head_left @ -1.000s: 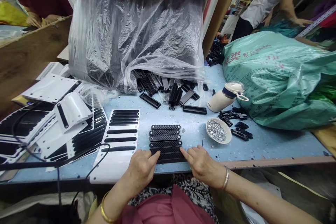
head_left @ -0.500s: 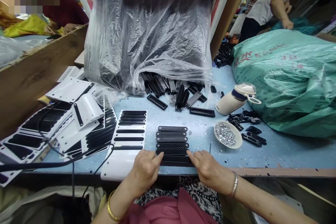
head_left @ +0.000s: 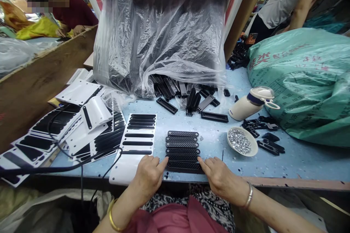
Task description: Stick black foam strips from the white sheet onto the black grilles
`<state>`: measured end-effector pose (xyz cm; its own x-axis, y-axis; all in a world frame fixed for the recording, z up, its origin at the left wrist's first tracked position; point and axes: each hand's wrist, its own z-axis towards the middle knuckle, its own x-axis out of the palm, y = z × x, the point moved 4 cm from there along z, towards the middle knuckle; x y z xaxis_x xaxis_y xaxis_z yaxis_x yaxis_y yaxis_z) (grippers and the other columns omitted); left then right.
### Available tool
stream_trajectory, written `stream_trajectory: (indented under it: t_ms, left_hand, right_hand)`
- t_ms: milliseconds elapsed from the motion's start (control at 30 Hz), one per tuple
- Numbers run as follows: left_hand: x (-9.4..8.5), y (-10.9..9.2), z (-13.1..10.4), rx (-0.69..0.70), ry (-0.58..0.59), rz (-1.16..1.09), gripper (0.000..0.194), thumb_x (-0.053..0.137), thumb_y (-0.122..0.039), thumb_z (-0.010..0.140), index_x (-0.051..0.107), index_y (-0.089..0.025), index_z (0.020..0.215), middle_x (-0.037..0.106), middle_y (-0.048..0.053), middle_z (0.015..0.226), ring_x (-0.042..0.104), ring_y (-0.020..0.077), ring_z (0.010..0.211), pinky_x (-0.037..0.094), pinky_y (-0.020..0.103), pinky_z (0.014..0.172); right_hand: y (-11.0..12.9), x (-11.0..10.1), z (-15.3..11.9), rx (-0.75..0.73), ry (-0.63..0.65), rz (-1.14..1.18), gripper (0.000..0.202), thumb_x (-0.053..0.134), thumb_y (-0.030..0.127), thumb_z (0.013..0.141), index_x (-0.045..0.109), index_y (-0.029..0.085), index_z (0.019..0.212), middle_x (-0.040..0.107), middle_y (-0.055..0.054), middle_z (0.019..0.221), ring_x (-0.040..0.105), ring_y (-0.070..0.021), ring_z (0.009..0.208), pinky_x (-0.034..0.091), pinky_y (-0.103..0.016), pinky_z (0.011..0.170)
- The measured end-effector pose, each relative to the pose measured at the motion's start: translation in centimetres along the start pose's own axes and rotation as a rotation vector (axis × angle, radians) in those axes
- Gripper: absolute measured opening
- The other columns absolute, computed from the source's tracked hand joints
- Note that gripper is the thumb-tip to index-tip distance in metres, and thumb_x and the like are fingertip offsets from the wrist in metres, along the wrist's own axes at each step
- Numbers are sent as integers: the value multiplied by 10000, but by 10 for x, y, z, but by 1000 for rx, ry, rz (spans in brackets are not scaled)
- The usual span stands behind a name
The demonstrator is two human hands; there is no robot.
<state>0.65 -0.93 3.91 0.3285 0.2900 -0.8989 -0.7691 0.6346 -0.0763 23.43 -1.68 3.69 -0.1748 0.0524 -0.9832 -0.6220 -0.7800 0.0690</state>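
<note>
Several black strips (head_left: 182, 145) aligned, left hand (head_left: 149, 174) and right hand (head_left: 222, 175) at strips' opposite ends, index fingers (head_left: 163, 164) extended, grip indeterminable, bowl (head_left: 254, 150) right of strips.

Black strips (head_left: 183, 151): clock centre, side by side on the blue table (head_left: 213, 133).
Left hand (head_left: 150, 174): 8 o'clock, one digit's tip at the strips' left end.
Right hand (head_left: 222, 176): 4 o'clock, one digit's tip at their right end.
Sticker sheet (head_left: 128, 164): 9 o'clock.
Bowl (head_left: 253, 150): 3 o'clock, silvery bits (head_left: 239, 140) inside.
Bottle (head_left: 243, 107): 2 o'clock, near a green bag (head_left: 303, 83).
Clear bag (head_left: 169, 43): 12 o'clock, loose black parts (head_left: 214, 117) before it.
</note>
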Motion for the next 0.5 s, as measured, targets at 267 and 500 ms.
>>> stream_trajectory:
  t_ms: [267,500]
  left_hand:
    - [-3,-9,3,49,-27,-5,376,381,31,760,544,-84,1079,564,21,593,514,181,497,407,305,471]
    - [0,2,10,-13,-38,-224,255,360,-50,873,602,-117,916,573,11,524,542,165,442,404,269,434]
  right_hand:
    - [1,-3,1,93,-109,129,357,373,133,950,489,19,1268,600,-133,814,560,-222,742,521,-374,637]
    - [-7,8,-4,149,-203,372,361,407,139,948,434,86,1304,615,-116,864,594,-211,788,549,-361,670]
